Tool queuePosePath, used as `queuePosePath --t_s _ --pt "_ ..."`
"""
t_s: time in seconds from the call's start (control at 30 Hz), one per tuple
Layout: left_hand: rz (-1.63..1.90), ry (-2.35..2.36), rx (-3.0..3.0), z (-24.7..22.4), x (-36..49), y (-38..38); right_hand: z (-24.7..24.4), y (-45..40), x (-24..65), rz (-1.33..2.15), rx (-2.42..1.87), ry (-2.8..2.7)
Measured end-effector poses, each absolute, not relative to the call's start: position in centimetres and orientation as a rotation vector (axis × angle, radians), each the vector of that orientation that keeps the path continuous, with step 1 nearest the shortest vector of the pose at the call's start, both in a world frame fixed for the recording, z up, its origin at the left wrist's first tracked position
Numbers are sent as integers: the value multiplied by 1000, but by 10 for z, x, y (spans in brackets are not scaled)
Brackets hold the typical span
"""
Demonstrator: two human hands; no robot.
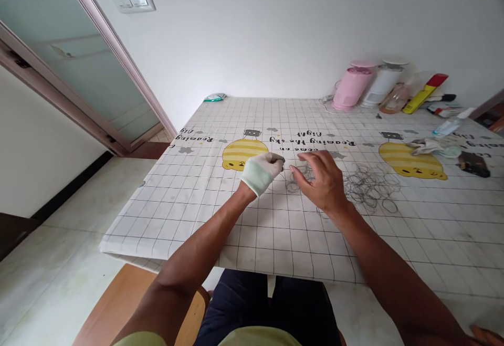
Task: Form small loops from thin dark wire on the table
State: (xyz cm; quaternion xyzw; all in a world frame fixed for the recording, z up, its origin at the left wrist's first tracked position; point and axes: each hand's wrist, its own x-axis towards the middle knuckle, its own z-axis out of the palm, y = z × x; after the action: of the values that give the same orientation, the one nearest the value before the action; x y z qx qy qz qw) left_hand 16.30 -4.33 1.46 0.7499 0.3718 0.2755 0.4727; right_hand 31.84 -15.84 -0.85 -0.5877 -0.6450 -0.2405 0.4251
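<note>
My left hand [263, 170] wears a pale glove and is held above the table, its fingers closed in a pinch. What it grips, if anything, is too small to make out; the fingertips look dark. Facing it, my right hand [323, 182] is bare, with thumb and index finger apart and nothing visible between them. Beside and partly behind the right hand lies a loose tangle of thin dark wire [370, 187]. More strands of it show between the two hands.
A checked tablecloth [169, 220] with printed balloons covers the table. Along the wall stand a pink cylindrical device [353, 87], a white one [380, 86] and a yellow-red box [425, 94]. At right lie a crumpled glove [431, 147], a clear bottle [452, 123] and a dark object [473, 164].
</note>
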Motion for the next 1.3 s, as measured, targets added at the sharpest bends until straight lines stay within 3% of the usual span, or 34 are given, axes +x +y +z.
queuePosePath --t_s 0.7,1.1,1.3 --pt "652 949 2363 -2 178 -62 -24 -145 321 -895 -1518 -1747" --pt "584 937 2281 -7 180 -63 -25 -148 327 -587 -1600 -1777" --pt "608 1047 2044 1 178 -59 -11 -155 326 -320 -1610 -1527"
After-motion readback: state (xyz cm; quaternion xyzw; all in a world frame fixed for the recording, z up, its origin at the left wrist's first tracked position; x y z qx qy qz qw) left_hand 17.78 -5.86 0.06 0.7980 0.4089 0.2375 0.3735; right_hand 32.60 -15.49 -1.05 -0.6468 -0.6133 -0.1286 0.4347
